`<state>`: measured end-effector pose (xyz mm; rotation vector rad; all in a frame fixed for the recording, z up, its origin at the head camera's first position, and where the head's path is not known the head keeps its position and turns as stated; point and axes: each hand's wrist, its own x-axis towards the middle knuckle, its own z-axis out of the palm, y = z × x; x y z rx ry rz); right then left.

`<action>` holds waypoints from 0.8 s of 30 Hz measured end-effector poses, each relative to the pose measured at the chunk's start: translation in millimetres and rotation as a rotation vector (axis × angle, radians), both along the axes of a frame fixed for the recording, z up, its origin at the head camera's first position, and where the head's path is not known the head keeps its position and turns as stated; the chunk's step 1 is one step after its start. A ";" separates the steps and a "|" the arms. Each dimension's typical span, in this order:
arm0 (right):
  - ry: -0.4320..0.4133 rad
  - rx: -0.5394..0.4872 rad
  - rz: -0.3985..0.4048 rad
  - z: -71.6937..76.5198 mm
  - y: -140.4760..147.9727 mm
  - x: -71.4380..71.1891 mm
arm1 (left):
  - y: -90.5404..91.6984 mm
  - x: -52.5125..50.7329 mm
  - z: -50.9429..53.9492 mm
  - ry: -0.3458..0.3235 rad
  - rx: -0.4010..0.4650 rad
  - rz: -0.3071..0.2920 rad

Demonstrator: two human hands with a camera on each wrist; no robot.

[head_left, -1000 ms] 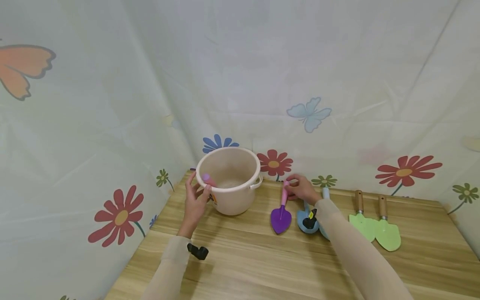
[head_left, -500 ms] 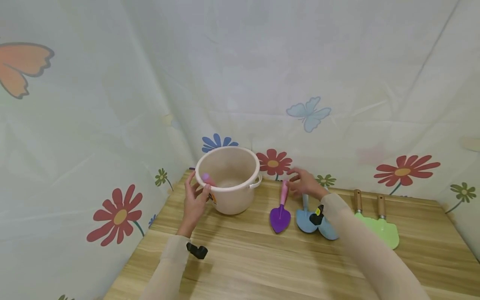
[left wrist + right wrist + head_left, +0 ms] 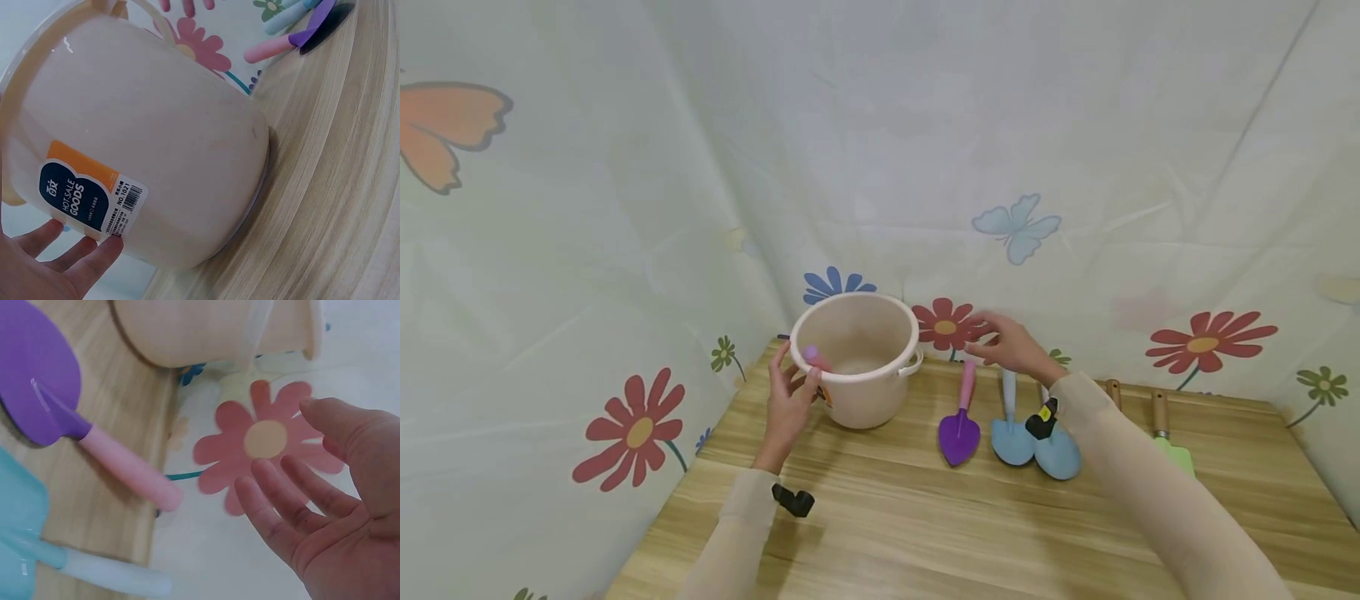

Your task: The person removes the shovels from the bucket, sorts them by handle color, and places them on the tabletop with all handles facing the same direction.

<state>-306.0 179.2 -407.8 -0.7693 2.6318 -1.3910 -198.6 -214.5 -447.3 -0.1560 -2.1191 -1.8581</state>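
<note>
My left hand (image 3: 788,408) rests against the left side of a cream plastic bucket (image 3: 880,400), its fairly straight fingers touching the wall beside the label (image 3: 94,194). Inside the bucket leans a pink handle with a lilac end (image 3: 815,358); the rest of that piece is hidden. Above and beyond the table's back edge, my right hand (image 3: 1011,343) hangs with spread, loosely bent fingers and nothing in them. Just below it lies a purple trowel (image 3: 959,437) with a pink handle, apart from the fingers.
Two light-blue trowels (image 3: 1012,442) lie right of the purple one. Farther right, green trowels (image 3: 1180,454) with wooden handles are partly hidden by my right forearm. Behind the wooden table (image 3: 910,525) hangs a flower-printed cloth (image 3: 850,167).
My right hand has let go of the purple trowel's pink handle and risen a little above it. The trowel stays in place. My left hand keeps still at the bucket.
</note>
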 end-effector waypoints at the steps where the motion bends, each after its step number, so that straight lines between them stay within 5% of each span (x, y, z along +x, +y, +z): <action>1: 0.022 -0.001 0.009 3.2 -1.4 -0.1 | 0.1 -0.1 -0.2 0.001 -0.001 0.001; 13: 0.125 -0.007 0.044 45.5 -27.4 5.1 | 0.0 2.0 2.4 -0.002 -0.030 0.004; 24: 0.155 -0.039 0.088 60.3 -39.3 3.9 | -0.2 1.9 2.4 -0.011 -0.021 -0.001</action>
